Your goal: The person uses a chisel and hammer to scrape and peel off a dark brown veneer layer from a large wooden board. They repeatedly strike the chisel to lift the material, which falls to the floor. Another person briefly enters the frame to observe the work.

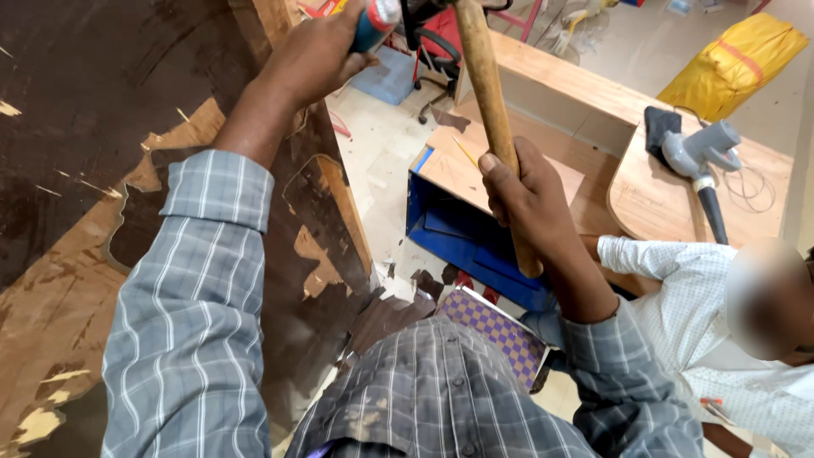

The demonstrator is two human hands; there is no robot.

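Against the peeling dark board at left, the left hand grips a blue-handled tool steady while the right hand, fist closed, raises a wooden hammer handle to strike.

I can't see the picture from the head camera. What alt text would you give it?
Seen from above, a person's right hand grips a wooden hammer handle while the left hand holds a blue-handled tool against a dark, peeling board. Another person in a white shirt sits at lower right beside a wooden desk with a grey power tool.
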